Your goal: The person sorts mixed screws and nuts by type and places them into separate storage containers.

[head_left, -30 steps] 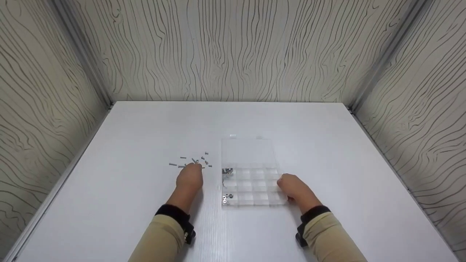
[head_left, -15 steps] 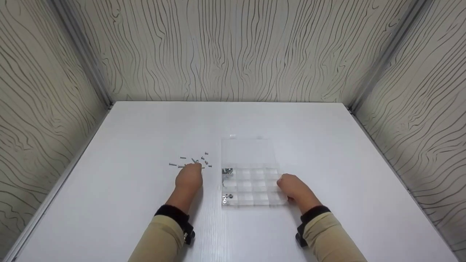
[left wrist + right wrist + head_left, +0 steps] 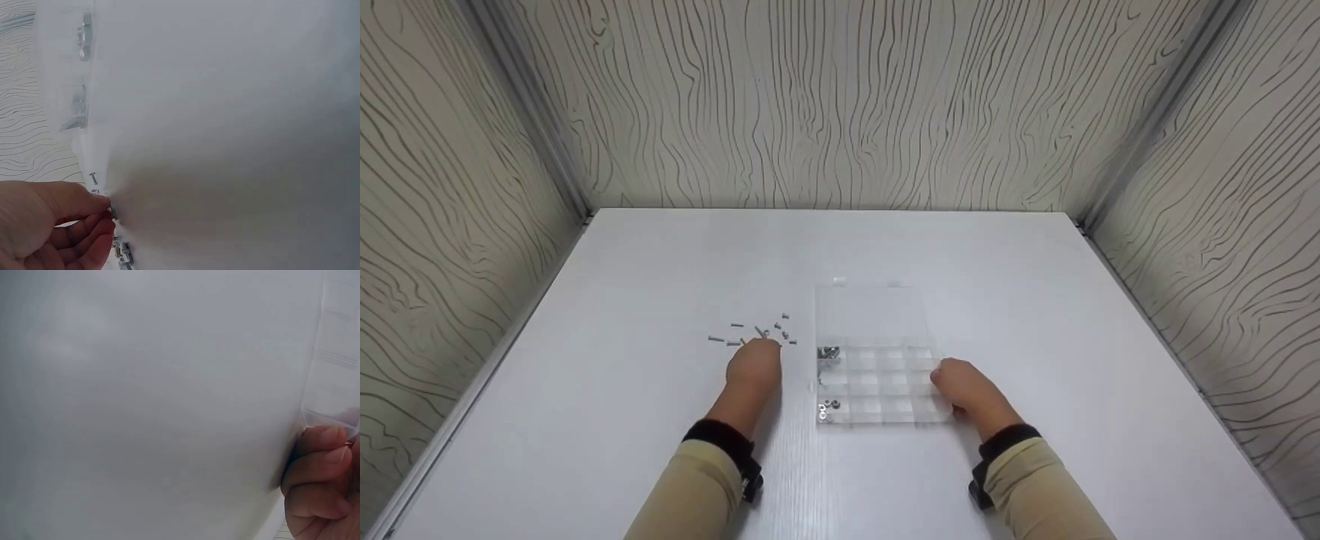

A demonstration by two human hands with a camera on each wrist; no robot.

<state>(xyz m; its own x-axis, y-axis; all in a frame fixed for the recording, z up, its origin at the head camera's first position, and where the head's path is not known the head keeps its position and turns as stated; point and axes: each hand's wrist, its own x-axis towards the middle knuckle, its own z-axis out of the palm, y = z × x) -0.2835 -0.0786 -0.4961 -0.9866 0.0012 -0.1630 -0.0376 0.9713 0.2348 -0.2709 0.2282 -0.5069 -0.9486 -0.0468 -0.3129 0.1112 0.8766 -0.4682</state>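
left hand [image 3: 753, 365] pinches one small screw [image 3: 112, 210] between thumb and fingertips, at the near edge of the loose screws [image 3: 761, 331] left of the table's [image 3: 622, 300] middle. right hand [image 3: 964, 386] curls its fingers against the right edge of the clear compartment box [image 3: 877, 382], steadying it. risk: thin screw slips the pinch or nudges its neighbours, rolling off. box could slide if bumped.

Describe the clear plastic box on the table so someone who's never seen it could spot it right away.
On the white table, look just right of centre, between the person's two hands. There lies a flat, clear plastic organiser box divided into a grid of small compartments, its lid open at the far side. Unlike the small loose metal screws scattered on the table to its left, it is transparent.
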